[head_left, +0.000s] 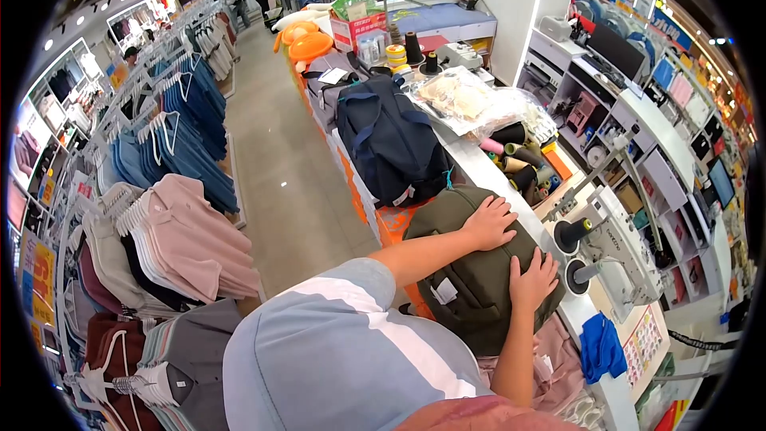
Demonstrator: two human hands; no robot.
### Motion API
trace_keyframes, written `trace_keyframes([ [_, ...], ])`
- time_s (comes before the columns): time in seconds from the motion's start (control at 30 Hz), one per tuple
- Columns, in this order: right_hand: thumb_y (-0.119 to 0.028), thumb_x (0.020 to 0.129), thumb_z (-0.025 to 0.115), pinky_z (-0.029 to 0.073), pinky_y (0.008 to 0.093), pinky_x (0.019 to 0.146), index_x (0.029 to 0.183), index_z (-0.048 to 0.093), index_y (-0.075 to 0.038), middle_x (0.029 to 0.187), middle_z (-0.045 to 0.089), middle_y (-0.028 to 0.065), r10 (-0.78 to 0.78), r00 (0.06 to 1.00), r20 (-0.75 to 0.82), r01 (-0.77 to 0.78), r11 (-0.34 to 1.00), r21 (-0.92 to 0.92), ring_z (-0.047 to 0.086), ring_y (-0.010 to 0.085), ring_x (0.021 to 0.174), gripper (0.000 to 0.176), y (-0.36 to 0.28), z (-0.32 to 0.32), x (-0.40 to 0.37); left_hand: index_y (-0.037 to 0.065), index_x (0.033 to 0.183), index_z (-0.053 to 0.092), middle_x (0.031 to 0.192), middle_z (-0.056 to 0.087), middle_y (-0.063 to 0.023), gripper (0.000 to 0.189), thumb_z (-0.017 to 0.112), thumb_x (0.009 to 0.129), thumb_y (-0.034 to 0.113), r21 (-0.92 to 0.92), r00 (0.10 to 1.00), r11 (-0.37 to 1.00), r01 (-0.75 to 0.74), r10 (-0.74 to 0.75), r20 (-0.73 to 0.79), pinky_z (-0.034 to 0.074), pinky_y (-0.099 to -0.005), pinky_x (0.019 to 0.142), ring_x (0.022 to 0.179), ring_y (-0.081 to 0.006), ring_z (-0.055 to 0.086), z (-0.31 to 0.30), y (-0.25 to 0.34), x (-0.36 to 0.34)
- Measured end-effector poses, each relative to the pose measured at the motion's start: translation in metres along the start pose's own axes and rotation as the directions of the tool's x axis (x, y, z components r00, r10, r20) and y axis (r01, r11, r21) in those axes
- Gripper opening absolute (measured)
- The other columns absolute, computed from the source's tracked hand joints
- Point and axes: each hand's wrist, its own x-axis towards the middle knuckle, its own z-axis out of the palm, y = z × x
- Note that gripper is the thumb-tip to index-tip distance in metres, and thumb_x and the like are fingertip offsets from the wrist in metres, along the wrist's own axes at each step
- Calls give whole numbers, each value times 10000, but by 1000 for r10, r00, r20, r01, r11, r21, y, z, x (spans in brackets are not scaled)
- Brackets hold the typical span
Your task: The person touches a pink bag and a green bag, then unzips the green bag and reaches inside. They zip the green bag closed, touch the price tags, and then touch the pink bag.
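An olive-green backpack (471, 283) lies along the edge of the white counter, with a white tag on its near side. My left hand (491, 223) rests flat on its upper part, fingers stretched out. Lower down, my right hand (535, 279) presses on the same bag with its fingers spread. A dark navy bag (389, 140) with carrying straps stands just beyond the backpack. Beside my right hand is a white sewing machine (622, 247), with cones of dark thread (573, 233) in front of it.
Blue cloth (602, 349) and pink fabric (550, 367) lie near the sewing machine. Thread spools (523, 168) fill a bin behind it, near plastic-wrapped goods (463, 96). Clothes racks (187, 231) line the left side of the aisle (279, 168).
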Motion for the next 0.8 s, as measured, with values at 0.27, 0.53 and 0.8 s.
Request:
trace_keyframes([
  [0.27,-560,961,730,337,721,1203,1526,608,-145,1626,510,163,-6,1000,-10,6,1000,8,396,432,1566,712,2,3,1,84,1389,681,1416,608,-163,524,716,996,429,-7,1000,1000,0,0,13,331,-559,1249,1458,-368,485,-1,0,0],
  [0.53,-552,963,729,330,713,1210,1525,608,-144,1620,511,167,-9,1000,-12,10,1000,8,395,430,1565,705,1,2,1,79,1368,685,1405,612,-158,514,724,987,422,-1,999,1000,-22,22,-37,344,-548,1235,1448,-368,491,-1,-1,-1],
  [0.8,-551,966,729,318,703,1221,1528,609,-143,1625,507,165,-2,1000,-12,2,1000,14,388,430,1569,705,2,3,1,78,1358,688,1403,613,-164,502,722,985,413,-6,999,1000,-20,20,-43,349,-567,1239,1449,-371,492,0,0,-1],
])
